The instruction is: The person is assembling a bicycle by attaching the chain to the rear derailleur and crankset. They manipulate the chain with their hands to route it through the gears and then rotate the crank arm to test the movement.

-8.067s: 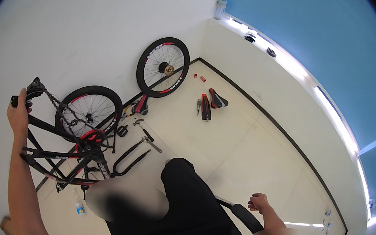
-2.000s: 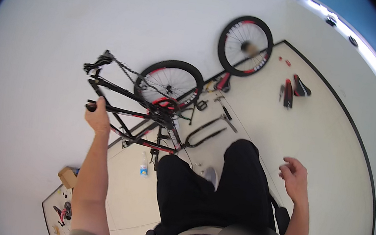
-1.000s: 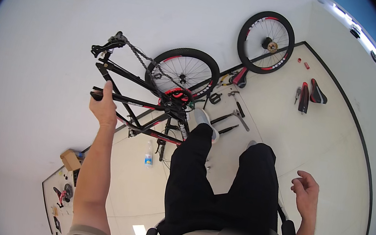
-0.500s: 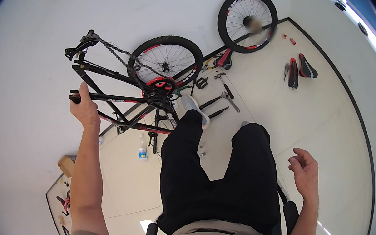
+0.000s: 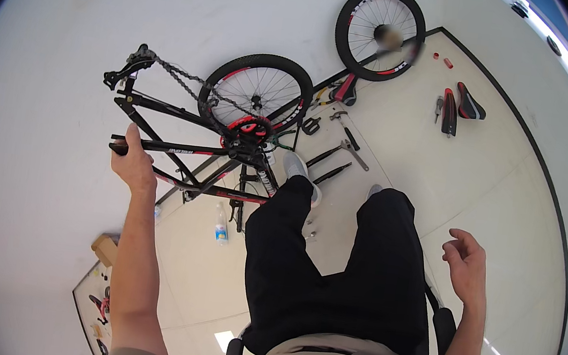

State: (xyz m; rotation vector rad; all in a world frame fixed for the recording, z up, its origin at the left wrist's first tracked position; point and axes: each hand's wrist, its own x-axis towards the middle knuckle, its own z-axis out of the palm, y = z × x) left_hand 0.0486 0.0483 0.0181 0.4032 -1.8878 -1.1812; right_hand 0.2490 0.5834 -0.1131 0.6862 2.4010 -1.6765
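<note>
My left hand (image 5: 134, 168) grips the end of a black tube on a bicycle frame (image 5: 190, 150), with the fingers closed around it. The frame is tipped over beside my left leg, without wheels at the end I hold. A slack chain (image 5: 186, 75) runs from the rear derailleur (image 5: 124, 75) to the red and black chainring (image 5: 251, 128). Black handlebar parts (image 5: 236, 211) show beneath the frame. My right hand (image 5: 468, 265) hangs above the floor to the right of my right knee, fingers loosely bent and apart, with nothing in it.
One wheel (image 5: 258, 94) leans behind the frame, another wheel (image 5: 380, 33) against the wall. A hammer (image 5: 346, 129), adjustable wrench (image 5: 354, 155) and pedal (image 5: 311, 125) lie near my feet. Saddles (image 5: 470, 102) lie right; a bottle (image 5: 220, 225) lies left. I sit on a chair (image 5: 444, 327).
The whole view has shifted slightly, so things appear a little further right. My left hand keeps its hold on the frame, and my right hand stays loosely bent.
</note>
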